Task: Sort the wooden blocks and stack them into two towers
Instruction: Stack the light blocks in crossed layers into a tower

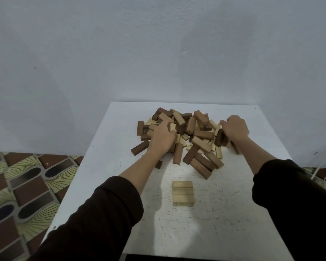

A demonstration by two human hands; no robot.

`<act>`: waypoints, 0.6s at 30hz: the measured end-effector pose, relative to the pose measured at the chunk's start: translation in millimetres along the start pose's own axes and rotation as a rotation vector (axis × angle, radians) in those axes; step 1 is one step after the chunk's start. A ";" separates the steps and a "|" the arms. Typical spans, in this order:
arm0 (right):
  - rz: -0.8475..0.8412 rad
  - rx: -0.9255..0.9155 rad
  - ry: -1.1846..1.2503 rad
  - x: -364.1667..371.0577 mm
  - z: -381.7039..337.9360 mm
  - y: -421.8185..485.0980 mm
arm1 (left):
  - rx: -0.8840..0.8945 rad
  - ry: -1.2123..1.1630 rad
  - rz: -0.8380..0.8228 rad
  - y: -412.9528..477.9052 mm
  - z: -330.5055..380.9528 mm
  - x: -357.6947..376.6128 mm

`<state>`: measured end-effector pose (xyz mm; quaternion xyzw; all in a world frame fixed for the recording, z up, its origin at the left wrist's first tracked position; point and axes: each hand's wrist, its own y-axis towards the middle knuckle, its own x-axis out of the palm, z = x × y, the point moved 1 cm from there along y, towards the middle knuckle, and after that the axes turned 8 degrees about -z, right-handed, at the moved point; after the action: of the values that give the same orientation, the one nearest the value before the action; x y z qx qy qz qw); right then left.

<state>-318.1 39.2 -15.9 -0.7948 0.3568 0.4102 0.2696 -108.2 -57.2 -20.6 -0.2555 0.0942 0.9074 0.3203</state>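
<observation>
dark sleeves (pixel 94 213); pale blocks (pixel 183 193) lie left-right.

Dim, soft light; faint shadows, slight blur, wide-angle bending at edges.

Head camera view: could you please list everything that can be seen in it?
block pile: one heap, too many blocks to count, dark brown, tan and pale, far middle of the table
pale row: three blocks side by side, pale, near middle of the table, apart from the pile
table: one, white and speckled, against the wall
wall: one, pale grey-blue, behind the table
floor: patterned tiles, brown, green and black, left of the table
sleeves: two, dark, on the forearms
left grip: one, bare, on the pile's left side, pinching a pale block
right grip: one, bare, at the pile's right edge, fingers curled; what it holds is unclear
</observation>
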 end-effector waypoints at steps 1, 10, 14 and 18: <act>-0.045 0.011 0.009 1.1 2.6 0.5 | 0.000 0.002 0.002 0.4 -0.4 0.4; -0.039 0.056 0.072 12.9 -2.0 -5.4 | 0.034 0.018 0.009 -1.8 -2.6 -1.5; 0.002 0.046 0.179 9.7 -10.2 -11.2 | 0.049 -0.018 0.028 -4.0 -0.1 -4.2; 0.022 -0.038 0.410 -0.4 -29.7 -25.6 | -0.006 -0.155 0.060 -4.4 5.4 -6.0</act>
<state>-284.5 33.2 3.4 -0.8627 0.4049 0.2494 0.1720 -103.6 -55.2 -12.9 -0.1825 0.0739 0.9338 0.2986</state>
